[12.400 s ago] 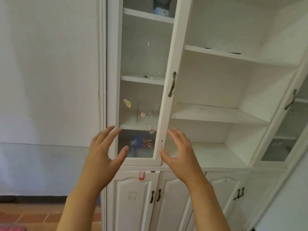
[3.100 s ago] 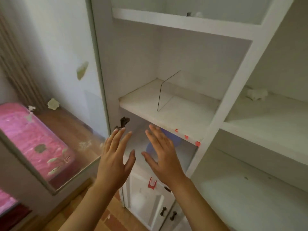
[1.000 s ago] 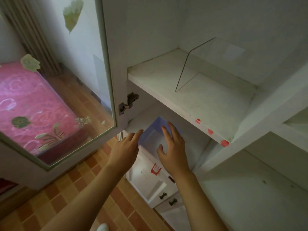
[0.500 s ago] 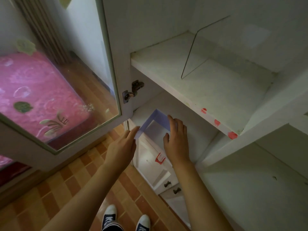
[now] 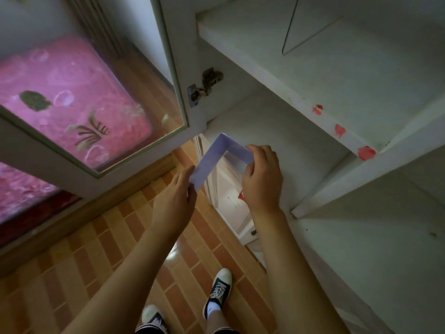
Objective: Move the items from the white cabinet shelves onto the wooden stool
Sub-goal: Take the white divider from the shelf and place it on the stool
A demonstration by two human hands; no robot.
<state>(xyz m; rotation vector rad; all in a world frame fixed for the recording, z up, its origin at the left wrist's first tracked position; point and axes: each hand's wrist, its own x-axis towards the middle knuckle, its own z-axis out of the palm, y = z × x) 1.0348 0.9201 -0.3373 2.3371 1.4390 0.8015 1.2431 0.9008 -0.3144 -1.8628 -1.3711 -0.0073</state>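
Two hands hold the purple-rimmed frame [image 5: 218,156], and it sits right at the front lip of the lower shelf [image 5: 293,150], partly out over the floor. Our left hand [image 5: 177,198] pinches its near left edge; our right hand [image 5: 261,175] curls round its right side. We judge the worst risk is a knock: just left of the frame hangs the open glass door [image 5: 94,150], and above it the upper shelf [image 5: 337,75] with red stickers on its edge, so a careless lift could clip either. Thin rims could also slip from a light pinch. Below the frame lies orange brick-pattern floor [image 5: 84,268], hard on anything dropped. No stool shows.
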